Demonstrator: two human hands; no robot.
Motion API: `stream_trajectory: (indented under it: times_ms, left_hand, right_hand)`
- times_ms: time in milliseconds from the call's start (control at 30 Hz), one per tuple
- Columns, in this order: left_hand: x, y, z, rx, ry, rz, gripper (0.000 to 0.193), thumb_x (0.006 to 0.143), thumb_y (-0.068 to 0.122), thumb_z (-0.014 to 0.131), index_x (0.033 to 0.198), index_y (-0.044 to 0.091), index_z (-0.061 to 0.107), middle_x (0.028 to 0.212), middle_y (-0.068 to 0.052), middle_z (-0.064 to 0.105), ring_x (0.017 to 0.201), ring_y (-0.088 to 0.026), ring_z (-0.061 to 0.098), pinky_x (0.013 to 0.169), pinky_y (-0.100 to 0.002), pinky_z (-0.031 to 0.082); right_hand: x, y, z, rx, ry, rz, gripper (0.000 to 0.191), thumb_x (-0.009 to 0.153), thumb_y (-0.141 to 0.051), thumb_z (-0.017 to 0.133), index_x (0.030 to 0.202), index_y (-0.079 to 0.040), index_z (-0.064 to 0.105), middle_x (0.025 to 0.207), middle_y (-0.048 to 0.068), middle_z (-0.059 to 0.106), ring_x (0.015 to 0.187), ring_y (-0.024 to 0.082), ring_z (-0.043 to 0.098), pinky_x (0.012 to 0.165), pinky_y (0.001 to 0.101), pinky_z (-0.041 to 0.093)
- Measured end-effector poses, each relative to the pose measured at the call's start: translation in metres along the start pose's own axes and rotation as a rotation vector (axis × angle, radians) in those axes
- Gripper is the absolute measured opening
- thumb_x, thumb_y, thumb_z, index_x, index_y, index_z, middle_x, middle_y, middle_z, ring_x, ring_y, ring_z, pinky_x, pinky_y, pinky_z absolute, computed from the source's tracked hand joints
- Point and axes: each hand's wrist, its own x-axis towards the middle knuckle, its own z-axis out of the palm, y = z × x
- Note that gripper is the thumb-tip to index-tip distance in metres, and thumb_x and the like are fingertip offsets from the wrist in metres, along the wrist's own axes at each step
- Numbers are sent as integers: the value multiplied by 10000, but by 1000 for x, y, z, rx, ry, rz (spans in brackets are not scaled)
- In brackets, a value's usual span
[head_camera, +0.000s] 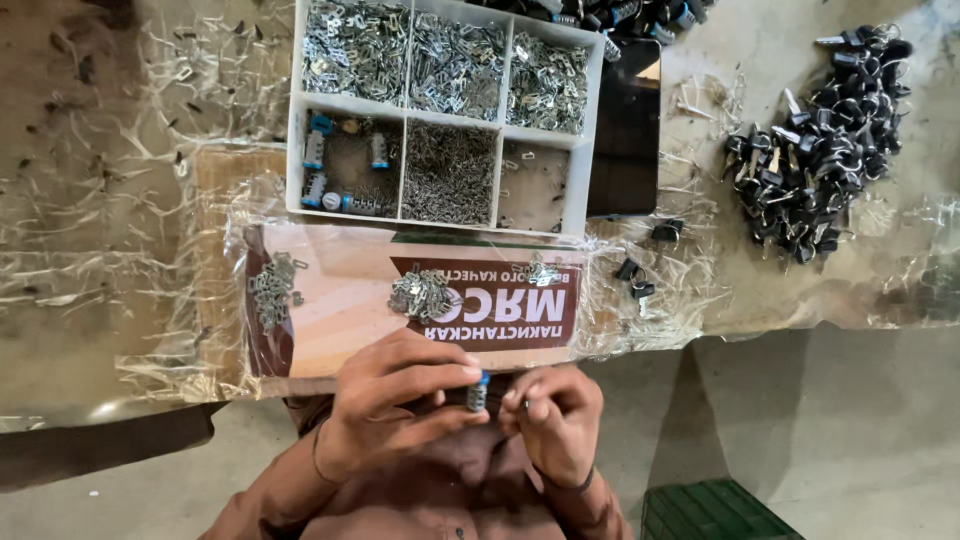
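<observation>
My left hand (400, 400) holds a small metal cylinder with a blue end (478, 392) between thumb and fingers, close to my chest. My right hand (555, 420) is right beside it, fingertips pinched on a tiny metal piece that I can barely make out, and it touches the cylinder's side. Just beyond the hands, a small heap of silvery metal parts (420, 295) lies on a plastic-wrapped printed cardboard sheet (340, 300).
A white compartment tray (404, 108) behind the sheet holds silvery parts and a few blue-ended cylinders (316, 150). Another small heap of parts (272, 285) lies at the left. A pile of black pieces (815, 150) sits at the right, a dark flat slab (625, 130) beside the tray, a green crate (710, 510) below.
</observation>
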Motion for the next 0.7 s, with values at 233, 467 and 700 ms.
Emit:
stream_trajectory:
  times_ms: [233,467,700]
  left_hand:
    - [4,4,-3,-24,-78,-46,418,792,166,898,1177,111,743,1146,-42,740,842,-169,683,755,-303,559]
    - [2,4,-5,-33,-51,-37,418,798,159,900,1185,115,746,1148,-37,736,843,-177,682,754,-301,556]
    - [-3,5,-4,-40,-25,-111,406,784,169,921,1155,121,763,1108,-28,740,785,-160,666,704,-287,555]
  right_hand:
    - [12,-12,39,-524,102,-381,196,864,36,783,998,19,641,961,167,721,767,235,688,628,319,563]
    - [16,-36,78,-1062,-92,-724,226,800,88,783,987,-5,696,910,112,703,816,238,667,737,327,541]
    - [21,-34,79,-1095,-115,-712,248,800,52,809,987,-62,693,923,78,718,792,223,673,758,319,530]
